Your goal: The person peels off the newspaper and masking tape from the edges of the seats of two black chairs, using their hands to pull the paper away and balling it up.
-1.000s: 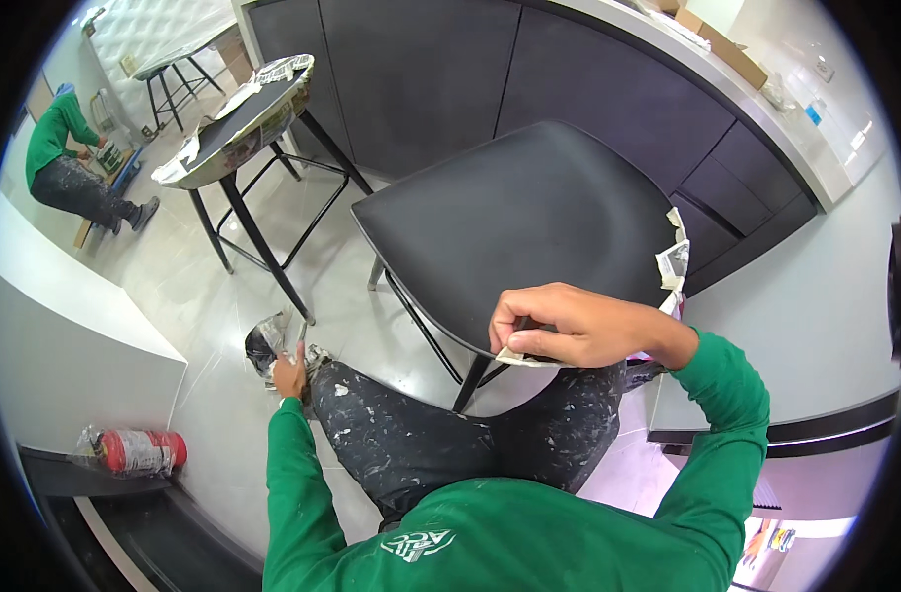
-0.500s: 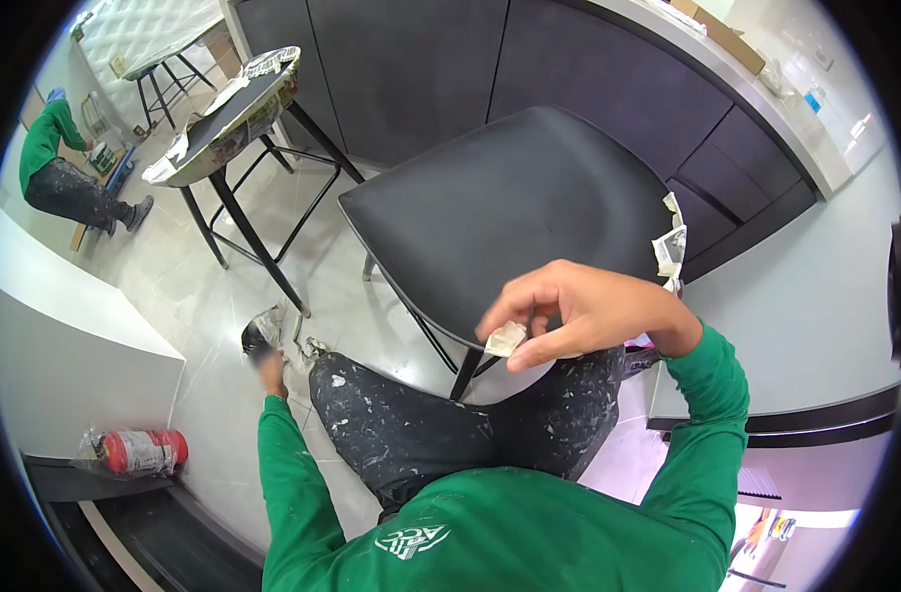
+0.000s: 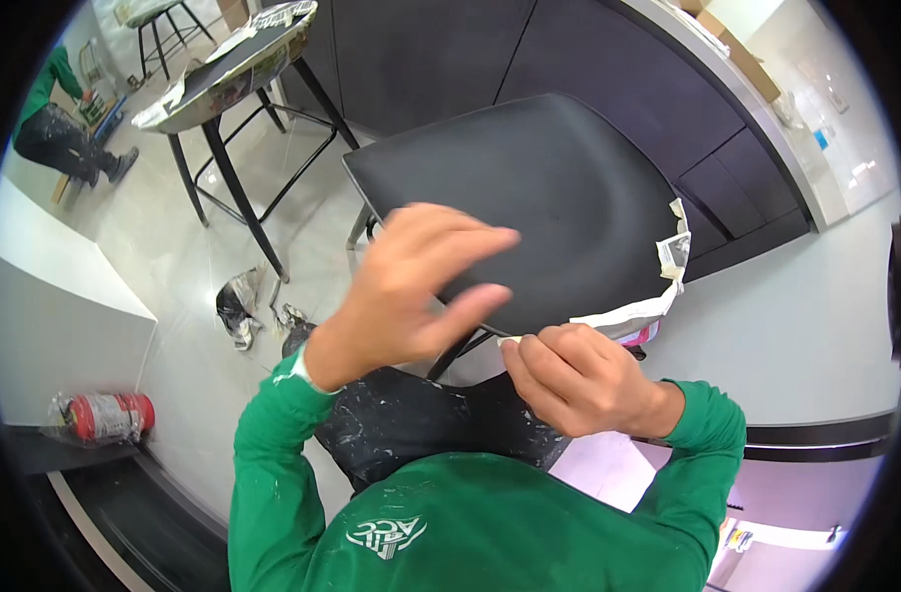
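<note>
A black chair seat [image 3: 529,187] stands in front of me, its right and near edges lined with pale masking tape and paper [image 3: 623,314]. My right hand [image 3: 580,380] is closed at the near edge, pinching the end of the masking tape between thumb and fingers. Only a small pale bit of the tape shows by the fingertips. Above the front left of the seat my left hand [image 3: 396,291] hovers with thumb and fingers apart, nothing in it. Crumpled paper and plastic scraps [image 3: 239,308] lie on the floor beyond my left forearm.
A second black-legged stool [image 3: 228,84], its seat rim wrapped in paper, stands at far left. Dark cabinets [image 3: 421,64] run behind the chair. A red fire extinguisher [image 3: 110,416] in clear plastic lies at lower left. Another person [image 3: 56,128] bends over in the far left.
My left hand has risen from the floor scraps to above the seat. My right hand has moved down to the seat's near edge; the loose tape scrap it held is no longer visible.
</note>
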{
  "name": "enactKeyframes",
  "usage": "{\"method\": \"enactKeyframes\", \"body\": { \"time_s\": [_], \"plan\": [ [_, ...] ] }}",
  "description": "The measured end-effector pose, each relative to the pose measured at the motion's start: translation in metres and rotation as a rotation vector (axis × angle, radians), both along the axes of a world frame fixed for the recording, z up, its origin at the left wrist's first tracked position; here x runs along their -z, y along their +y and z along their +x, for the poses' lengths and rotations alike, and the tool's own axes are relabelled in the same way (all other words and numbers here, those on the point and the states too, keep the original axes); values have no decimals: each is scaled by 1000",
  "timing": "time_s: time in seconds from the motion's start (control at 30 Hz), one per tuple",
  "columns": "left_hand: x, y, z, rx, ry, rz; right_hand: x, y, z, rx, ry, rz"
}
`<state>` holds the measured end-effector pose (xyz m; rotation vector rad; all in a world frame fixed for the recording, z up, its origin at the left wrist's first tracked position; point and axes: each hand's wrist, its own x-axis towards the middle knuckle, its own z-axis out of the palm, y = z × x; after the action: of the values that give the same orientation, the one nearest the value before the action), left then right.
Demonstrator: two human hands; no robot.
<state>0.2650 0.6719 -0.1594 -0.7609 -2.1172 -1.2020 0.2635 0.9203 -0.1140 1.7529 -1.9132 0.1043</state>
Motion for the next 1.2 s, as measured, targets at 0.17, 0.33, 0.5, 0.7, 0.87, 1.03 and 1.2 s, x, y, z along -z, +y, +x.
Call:
{"method": "enactKeyframes", "body": {
  "time_s": [0.17,0.33,0.5,0.7,0.87,1.03,1.2],
  "plan": [
    [12,23,-16,-37,-124,-229,25,11,-6,-142,90,-86],
    [13,23,-16,-68,-262,-255,46,16,0,-107,26,-191],
    [11,21,-17,-58,-317,-314,56,30,-5,-186,-99,-262],
    [11,23,-19,-64,-364,-335,41,38,-14,-263,-39,-167],
    [12,24,-21,-56,-380,-330,11,39,-20,-329,90,53],
    [15,23,-21,-65,-366,-354,-16,36,-29,-437,232,351],
    [17,21,-20,-84,-378,-405,-37,27,-32,-472,306,596]
  ]
}}
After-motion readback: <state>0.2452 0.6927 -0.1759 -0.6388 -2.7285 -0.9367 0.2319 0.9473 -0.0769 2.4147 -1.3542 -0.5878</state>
